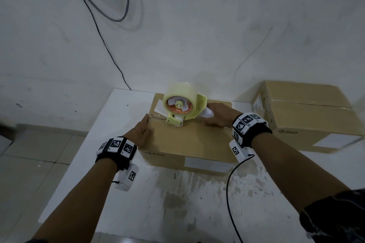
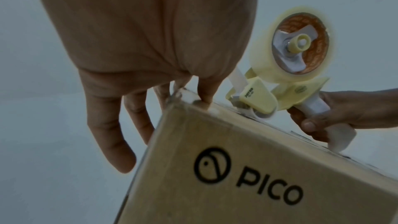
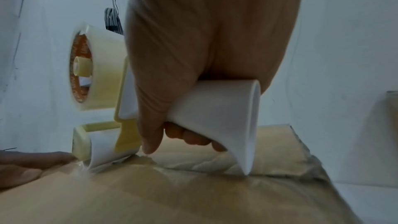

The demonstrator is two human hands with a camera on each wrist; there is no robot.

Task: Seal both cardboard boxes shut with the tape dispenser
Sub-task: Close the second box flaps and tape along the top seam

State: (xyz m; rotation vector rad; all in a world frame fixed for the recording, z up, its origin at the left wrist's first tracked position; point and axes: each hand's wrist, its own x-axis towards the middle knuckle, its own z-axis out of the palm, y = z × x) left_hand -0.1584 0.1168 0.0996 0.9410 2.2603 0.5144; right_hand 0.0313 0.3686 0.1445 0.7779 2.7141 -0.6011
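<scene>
On the left, the person's left hand is lying with straight fingers over the left end of the nearer brown cardboard box with a black PICO logo, the thumb pressing on the top edge beside the seam while the other fingers are hanging down the side wall. This box is sitting on a white, stained table, near its far edge.

At the middle of the box top, the pale yellow plastic tape dispenser carrying a roll of clear tape on an orange core is standing with its white roller touching the seam close to the left hand's thumb; a glossy strip of tape is showing at that left end of the seam.

The right hand is wrapping its fingers firmly round the dispenser's white handle, above the right half of the box top.

Further right, a second brown cardboard box with a white label is sitting on the table, apart from the first; whether its seam is taped I cannot tell.
</scene>
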